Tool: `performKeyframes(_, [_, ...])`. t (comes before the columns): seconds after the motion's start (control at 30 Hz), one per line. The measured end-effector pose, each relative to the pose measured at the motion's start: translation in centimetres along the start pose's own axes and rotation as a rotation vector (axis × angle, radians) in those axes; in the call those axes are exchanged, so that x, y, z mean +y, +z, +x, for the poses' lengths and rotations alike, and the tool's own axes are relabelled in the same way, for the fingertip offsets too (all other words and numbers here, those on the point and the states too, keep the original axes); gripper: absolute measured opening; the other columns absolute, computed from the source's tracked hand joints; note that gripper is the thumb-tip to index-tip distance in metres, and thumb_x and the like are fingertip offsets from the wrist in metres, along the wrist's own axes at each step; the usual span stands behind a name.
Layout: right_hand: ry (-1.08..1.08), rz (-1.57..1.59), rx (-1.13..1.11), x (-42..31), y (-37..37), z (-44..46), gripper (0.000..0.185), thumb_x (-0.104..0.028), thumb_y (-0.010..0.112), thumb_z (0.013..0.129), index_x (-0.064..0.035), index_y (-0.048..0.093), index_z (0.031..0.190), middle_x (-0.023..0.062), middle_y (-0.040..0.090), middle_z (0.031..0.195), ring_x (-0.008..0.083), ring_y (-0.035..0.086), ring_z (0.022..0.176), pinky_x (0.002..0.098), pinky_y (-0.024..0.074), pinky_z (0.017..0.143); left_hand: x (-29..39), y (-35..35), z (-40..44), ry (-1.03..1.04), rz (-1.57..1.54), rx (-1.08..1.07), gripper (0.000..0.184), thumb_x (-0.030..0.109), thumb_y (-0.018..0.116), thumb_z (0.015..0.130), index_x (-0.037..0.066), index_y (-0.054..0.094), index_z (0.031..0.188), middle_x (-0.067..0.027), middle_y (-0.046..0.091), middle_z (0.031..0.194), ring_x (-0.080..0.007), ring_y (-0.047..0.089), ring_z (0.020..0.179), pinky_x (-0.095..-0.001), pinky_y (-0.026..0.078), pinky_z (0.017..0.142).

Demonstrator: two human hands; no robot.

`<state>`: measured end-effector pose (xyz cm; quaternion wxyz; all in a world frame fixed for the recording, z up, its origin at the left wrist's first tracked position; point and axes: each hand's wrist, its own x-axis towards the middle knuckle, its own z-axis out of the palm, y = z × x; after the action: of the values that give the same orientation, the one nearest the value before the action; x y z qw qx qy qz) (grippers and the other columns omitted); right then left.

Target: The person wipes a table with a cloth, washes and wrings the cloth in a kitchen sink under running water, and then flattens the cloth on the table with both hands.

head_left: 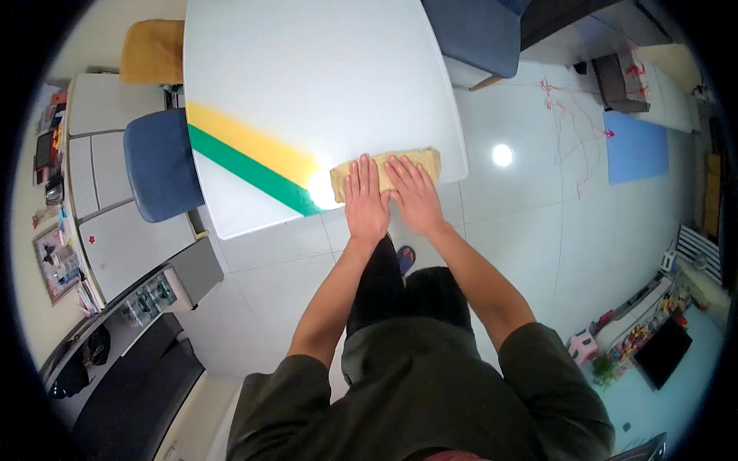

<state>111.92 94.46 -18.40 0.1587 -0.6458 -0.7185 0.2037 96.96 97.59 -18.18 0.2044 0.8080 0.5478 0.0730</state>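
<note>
Currently, my left grip (367, 201): laid flat, fingers stretched forward over the tan cloth (383, 175), clenching nothing.
My right grip (417, 198): flat on the cloth too, fingers spread a little; whether the two thumbs touch is hard to tell.
Tan cloth: a folded strip along the near edge of the white bench (323, 77), its middle covered by my fingers; I cannot tell whether it overhangs.
Stripes: a yellow stripe (254, 142) and a green stripe (250, 169) run toward the cloth's left end, where glare washes out the yellow.
Bench: its far end is cut off by the top of the view.
Chairs: the blue chair (157, 165) is partly hidden under the bench; the dark chair (480, 34) is cropped above.
Sandal (405, 260): partly covered by my trousers.
Shelf goods (54, 154): any print is too small to read.
</note>
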Motion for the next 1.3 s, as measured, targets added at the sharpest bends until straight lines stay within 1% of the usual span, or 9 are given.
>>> performKeyframes(0.17, [0.087, -0.05, -0.014, 0.5, -0.1, 3.9, 0.064, -0.021, 0.056, 0.099, -0.0061, 0.039, 0.159, 0.0092, 0.037, 0.165, 0.0284, 0.031, 0.154, 0.0462, 0.0206, 0.127, -0.7, -0.1, 6.1, 0.01, -0.083, 0.008, 0.069, 0.024, 0.052, 0.101, 0.0, 0.029, 0.162, -0.0165, 0.022, 0.171, -0.0379, 0.019, 0.158, -0.0507, 0.017, 0.128])
performKeyframes(0.23, [0.085, -0.055, -0.008, 1.4, -0.7, 7.9, 0.063, -0.02, 0.056, 0.098, -0.0064, 0.04, 0.158, 0.0097, 0.038, 0.165, 0.0282, 0.031, 0.154, 0.0467, 0.0209, 0.127, -1.7, -0.6, 9.6, 0.048, -0.122, 0.054, 0.069, 0.023, 0.049, 0.099, -0.003, 0.03, 0.16, -0.0223, 0.026, 0.169, -0.0431, 0.023, 0.156, -0.0546, 0.019, 0.126])
performKeyframes(0.8, [-0.2, -0.29, 0.26, 17.9, -6.9, 57.4, 0.053, -0.026, 0.044, 0.105, -0.0122, 0.043, 0.156, 0.0054, 0.041, 0.163, 0.0259, 0.036, 0.151, 0.0465, 0.0245, 0.126, -9.8, -5.5, 58.4, 0.103, 0.078, 0.43, 0.063, 0.03, 0.046, 0.104, -0.003, 0.037, 0.157, -0.0201, 0.034, 0.165, -0.0403, 0.029, 0.153, -0.0508, 0.023, 0.126])
performKeyframes(0.9, [-0.236, -0.28, 0.264, 18.9, -7.5, 60.4, 0.053, -0.027, 0.044, 0.105, -0.013, 0.043, 0.156, 0.0055, 0.041, 0.163, 0.026, 0.036, 0.15, 0.0463, 0.025, 0.126, -10.1, -5.3, 61.5, 0.075, 0.102, 0.459, 0.063, 0.03, 0.046, 0.104, -0.003, 0.037, 0.157, -0.0201, 0.034, 0.165, -0.0404, 0.03, 0.153, -0.0502, 0.023, 0.126])
performKeyframes(0.93, [-0.246, -0.334, 0.231, 19.6, -7.5, 61.0, 0.054, -0.029, 0.035, 0.109, -0.015, 0.036, 0.161, 0.0037, 0.035, 0.167, 0.026, 0.031, 0.154, 0.0452, 0.0212, 0.128, -10.3, -5.0, 62.1, 0.075, 0.086, 0.47, 0.063, 0.03, 0.046, 0.104, -0.002, 0.037, 0.157, -0.0195, 0.035, 0.165, -0.0397, 0.03, 0.153, -0.0495, 0.023, 0.126])
performKeyframes(1.03, [-0.254, -0.292, 0.214, 19.6, -8.1, 61.8, 0.054, -0.029, 0.036, 0.109, -0.0151, 0.036, 0.161, 0.0047, 0.036, 0.167, 0.0259, 0.032, 0.154, 0.0455, 0.0212, 0.128, -9.7, -5.7, 62.6, 0.001, 0.047, 0.41, 0.063, 0.033, 0.04, 0.107, 0.002, 0.032, 0.161, -0.0146, 0.028, 0.17, -0.0332, 0.02, 0.158, -0.0451, 0.015, 0.129])
performKeyframes(1.13, [-0.228, -0.343, 0.224, 19.3, -8.3, 61.7, 0.055, -0.029, 0.039, 0.107, -0.0048, 0.041, 0.157, 0.0141, 0.04, 0.164, 0.0295, 0.033, 0.153, 0.0453, 0.0219, 0.127, -9.1, -7.2, 62.4, 0.025, 0.087, 0.402, 0.065, 0.031, 0.049, 0.101, -0.004, 0.04, 0.155, -0.0212, 0.035, 0.165, -0.0365, 0.03, 0.153, -0.0468, 0.018, 0.128])
performKeyframes(1.23, [-0.172, -0.313, 0.249, 19.1, -7.2, 60.9, 0.056, -0.029, 0.041, 0.106, -0.0041, 0.041, 0.156, 0.0149, 0.04, 0.163, 0.0315, 0.033, 0.153, 0.045, 0.0223, 0.127, -9.4, -6.2, 61.9, 0.036, 0.127, 0.422, 0.065, 0.032, 0.047, 0.102, -0.004, 0.04, 0.156, -0.0206, 0.036, 0.165, -0.0369, 0.031, 0.152, -0.048, 0.018, 0.128])
performKeyframes(1.3, [-0.221, -0.332, 0.285, 19.1, -6.0, 58.4, 0.055, -0.029, 0.039, 0.108, -0.0106, 0.038, 0.159, 0.0091, 0.038, 0.165, 0.0281, 0.032, 0.153, 0.046, 0.0215, 0.127, -9.3, -5.7, 59.3, 0.028, 0.093, 0.402, 0.065, 0.034, 0.045, 0.102, -0.003, 0.04, 0.156, -0.0203, 0.036, 0.165, -0.0361, 0.03, 0.153, -0.048, 0.017, 0.129])
